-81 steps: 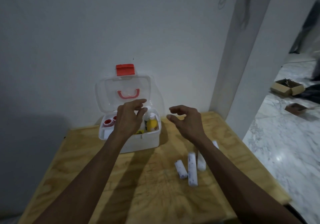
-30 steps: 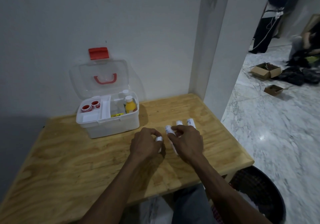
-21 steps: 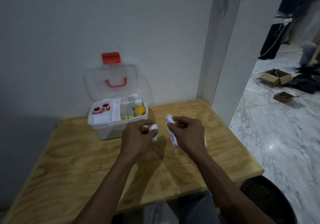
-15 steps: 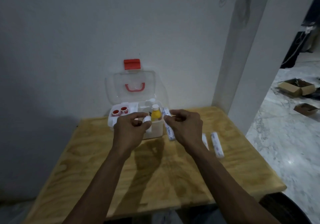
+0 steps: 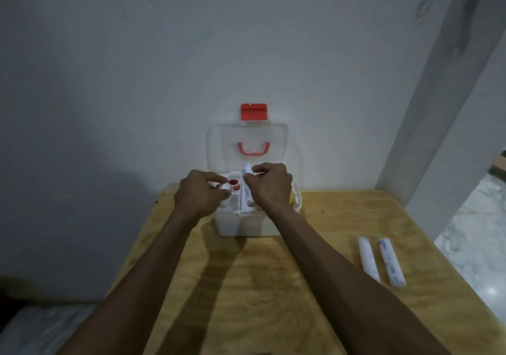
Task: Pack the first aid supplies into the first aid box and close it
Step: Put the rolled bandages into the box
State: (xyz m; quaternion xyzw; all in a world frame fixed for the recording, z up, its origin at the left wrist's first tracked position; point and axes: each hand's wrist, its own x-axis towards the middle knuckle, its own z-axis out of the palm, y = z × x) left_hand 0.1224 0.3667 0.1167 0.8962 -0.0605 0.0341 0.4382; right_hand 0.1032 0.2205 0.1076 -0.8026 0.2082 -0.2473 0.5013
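Left hand (image 5: 201, 193) is hovering over the left end of the first aid box (image 5: 247, 221), fingers curled in, pinching a small white roll (image 5: 226, 187) between thumb and fingertips. Right hand (image 5: 269, 184) is hovering over the middle of the box, fingers closed around a longer white bandage roll (image 5: 247, 187); the roll is standing nearly upright, its top end showing above the knuckles and its lower end dipping into the box. Whether that lower end is touching the box floor cannot be told.

The box is sitting open at the far edge of the wooden counter (image 5: 260, 286), against the wall (image 5: 191, 67). Its clear lid (image 5: 247, 146) is leaning back upright against the wall, with a red handle (image 5: 253, 148) showing through it and a red latch (image 5: 253, 112) sticking up at its top edge. Inside the box, a red-capped item (image 5: 233, 182) is showing between the two hands, and a sliver of something yellow (image 5: 292, 198) is showing at the right end, behind the right wrist; the rest of the contents are being hidden by the hands.

To the right of the box and nearer the person, two more white bandage rolls (image 5: 369, 260) (image 5: 391, 261) are lying side by side on the counter, close together and well apart from the box. Beyond the counter's right edge, a marble floor (image 5: 479, 231) is showing past a white pillar (image 5: 438, 108).
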